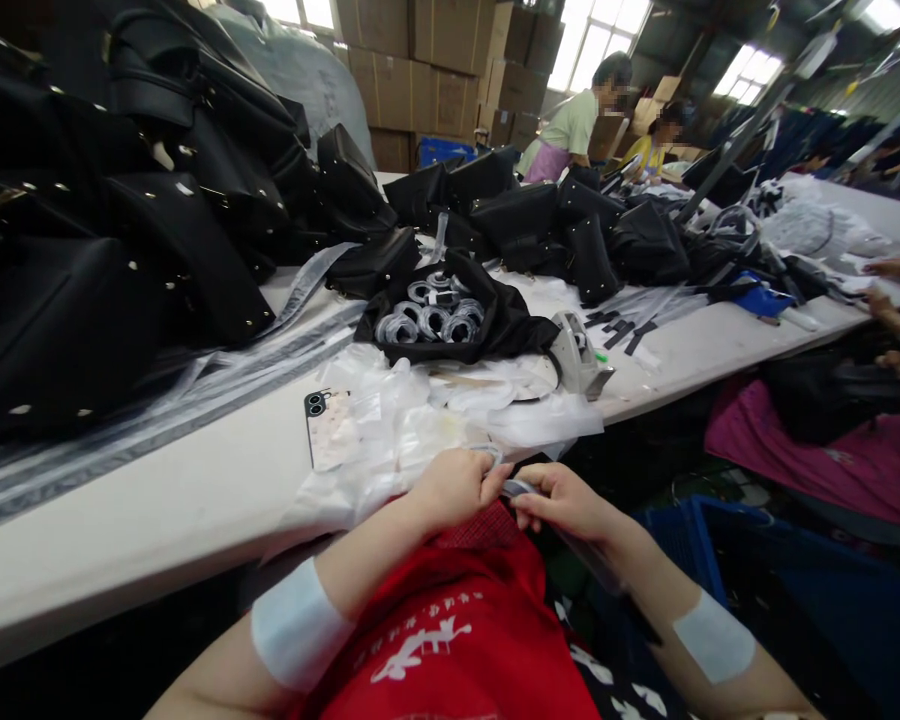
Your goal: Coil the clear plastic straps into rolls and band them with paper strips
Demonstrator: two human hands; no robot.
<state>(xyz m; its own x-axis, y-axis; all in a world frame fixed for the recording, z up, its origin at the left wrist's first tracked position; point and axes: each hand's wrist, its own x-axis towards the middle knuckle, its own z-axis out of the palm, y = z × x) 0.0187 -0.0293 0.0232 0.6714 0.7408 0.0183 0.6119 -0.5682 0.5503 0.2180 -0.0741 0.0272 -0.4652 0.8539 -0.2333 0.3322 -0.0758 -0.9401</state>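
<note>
The white worktable [195, 450] is running across the frame from lower left to upper right, and a heap of black leather-look bags [52, 310] is filling the upper left. A blue plastic crate [709, 560] is sitting below the table edge at lower right. Near the centre, an open black bag [525, 310] is holding several coiled straps [435, 318], while crumpled clear plastic film [420, 425] is lying between it and you. A tape dispenser [576, 355] is standing just right of that bag, and a phone [330, 430] is lying left of the film.

Just below the centre of the frame, in front of the table edge, your hands are sitting close together. Your left hand [457, 485] is closing its thumb and fingers on one part of a grey, plastic-sleeved strap [519, 488]; your right hand [559, 495] is pinching it just beside. A length appears to be trailing down along your right forearm, though blur is hiding its end.

The strap is probably feeling light, soft and bendy, hardly fragile, with a slick sleeve that may be slipping under loose fingers. Gripping it flat across its width, thumb over forefinger, should be holding it best.
</note>
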